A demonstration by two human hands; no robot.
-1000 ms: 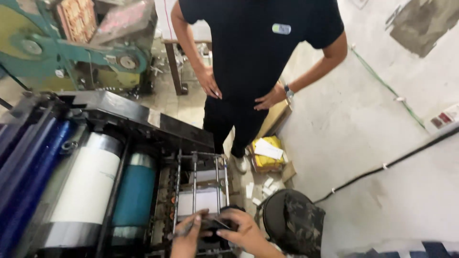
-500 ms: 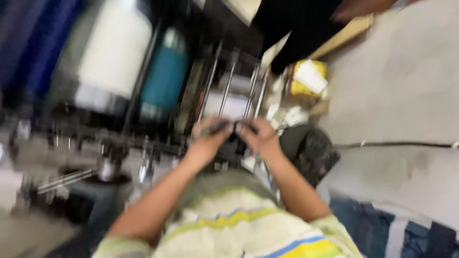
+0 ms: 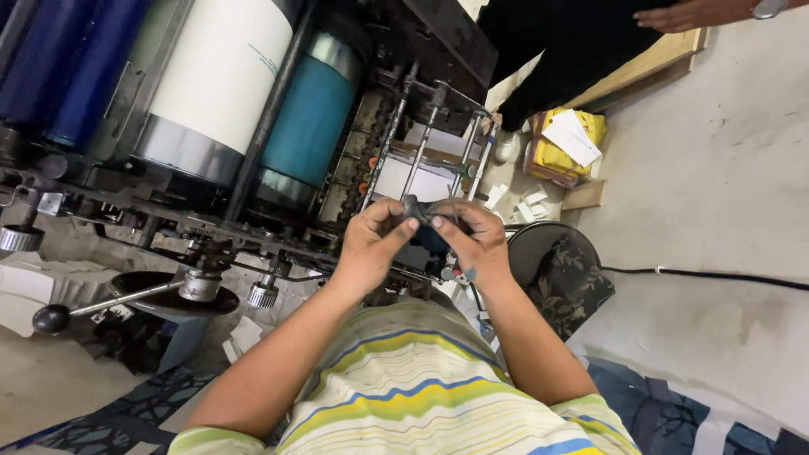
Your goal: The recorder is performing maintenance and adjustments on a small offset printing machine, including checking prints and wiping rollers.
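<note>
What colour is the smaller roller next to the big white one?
Teal roller, beside the white roller; head view shows it best.

Grey concrete floor (image 3: 716, 168), black cable (image 3: 708, 275), round cushioned stool (image 3: 560, 270)

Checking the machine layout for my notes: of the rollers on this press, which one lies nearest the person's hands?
The teal roller, right of the white one; the dark blue rollers sit farthest left, away from both hands.

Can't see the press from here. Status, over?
Left hand, right hand both pinch dark part. Held above press. Nothing in the way.
</note>
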